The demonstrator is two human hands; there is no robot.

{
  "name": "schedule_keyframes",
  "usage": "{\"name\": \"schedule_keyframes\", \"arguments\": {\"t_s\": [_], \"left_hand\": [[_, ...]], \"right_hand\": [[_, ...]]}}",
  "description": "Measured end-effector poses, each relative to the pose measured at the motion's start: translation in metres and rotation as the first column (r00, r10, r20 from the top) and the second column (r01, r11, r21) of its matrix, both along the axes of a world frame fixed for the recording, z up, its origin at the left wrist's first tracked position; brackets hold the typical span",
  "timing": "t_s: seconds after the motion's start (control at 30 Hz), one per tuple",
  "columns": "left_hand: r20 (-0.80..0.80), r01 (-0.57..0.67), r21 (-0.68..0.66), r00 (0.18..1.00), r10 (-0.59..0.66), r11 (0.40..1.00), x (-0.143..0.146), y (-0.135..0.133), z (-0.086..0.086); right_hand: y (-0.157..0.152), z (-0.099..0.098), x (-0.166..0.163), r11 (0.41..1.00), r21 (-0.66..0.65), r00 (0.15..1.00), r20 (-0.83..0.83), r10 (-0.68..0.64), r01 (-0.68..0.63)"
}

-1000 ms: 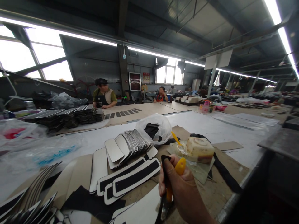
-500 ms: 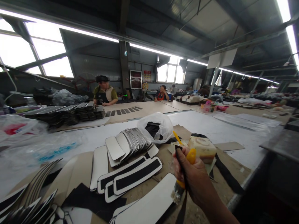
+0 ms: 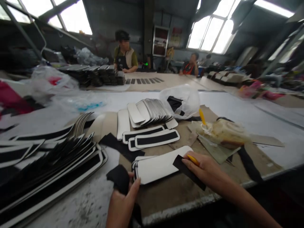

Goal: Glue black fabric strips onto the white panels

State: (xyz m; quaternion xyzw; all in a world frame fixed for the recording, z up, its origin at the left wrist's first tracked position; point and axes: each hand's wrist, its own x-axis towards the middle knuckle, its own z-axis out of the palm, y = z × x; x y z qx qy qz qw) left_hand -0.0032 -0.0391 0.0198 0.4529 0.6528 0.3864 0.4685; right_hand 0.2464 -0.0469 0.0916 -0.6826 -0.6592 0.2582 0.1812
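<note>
Low in the view my left hand (image 3: 123, 199) is closed on a curled black strip (image 3: 118, 179), thumb and fingers close to the left end of a small stack of white panels (image 3: 159, 169). At that stack's right end, my right hand (image 3: 205, 167) grips a paintbrush by its yellow handle (image 3: 193, 159); the bristles are hidden. The same hand holds a flat black strip (image 3: 188, 172) that overlaps the top panel. Behind the stack lie white-edged panels with black centres (image 3: 156, 139). A glue-stained block-like container (image 3: 228, 131), with another yellow handle (image 3: 202, 116) beside it, stands to the right.
Piled black-and-white panels (image 3: 71, 177) fill the left. A fanned row of white panels (image 3: 152, 110) lies in the middle, beside a white plastic bag (image 3: 187, 99) with black pieces inside. Across the table a person in an apron (image 3: 124, 58) works near dark stacks; another person (image 3: 190, 66) sits farther right.
My view has turned down and left. My left hand has come into view with a black strip. My right hand has lowered to the white panel, the brush now mostly hidden.
</note>
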Motion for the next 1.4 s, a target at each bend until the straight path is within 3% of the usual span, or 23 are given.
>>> {"name": "schedule_keyframes", "arguments": {"t_s": [0.2, 0.43, 0.6, 0.8, 1.17, 1.4], "left_hand": [[-0.021, 0.014, 0.009, 1.000, -0.013, 1.000, -0.002, 0.009, -0.009], [0.039, 0.067, -0.033, 0.997, -0.065, 0.997, -0.003, 0.018, -0.010], [0.070, 0.056, -0.064, 0.996, -0.052, 0.996, -0.003, 0.022, -0.008], [0.099, 0.076, -0.091, 0.993, -0.067, 0.993, -0.005, 0.021, -0.012], [0.099, 0.009, -0.029, 0.995, -0.006, 1.000, -0.005, 0.015, -0.017], [0.038, 0.131, 0.060, 0.990, -0.133, 0.990, -0.010, 0.013, -0.029]], "right_hand": [[0.023, -0.014, -0.016, 0.953, -0.197, 0.965, 0.081, 0.249, -0.230], [0.059, -0.007, -0.054, 0.877, -0.282, 0.914, 0.002, 0.406, -0.389], [0.080, -0.015, -0.077, 0.838, -0.305, 0.881, -0.007, 0.474, -0.453], [0.092, -0.030, -0.091, 0.832, -0.332, 0.850, 0.137, 0.509, -0.445], [0.092, -0.026, -0.102, 0.817, -0.378, 0.773, 0.307, 0.555, -0.436], [0.091, -0.029, -0.104, 0.816, -0.374, 0.759, 0.331, 0.561, -0.440]]}}
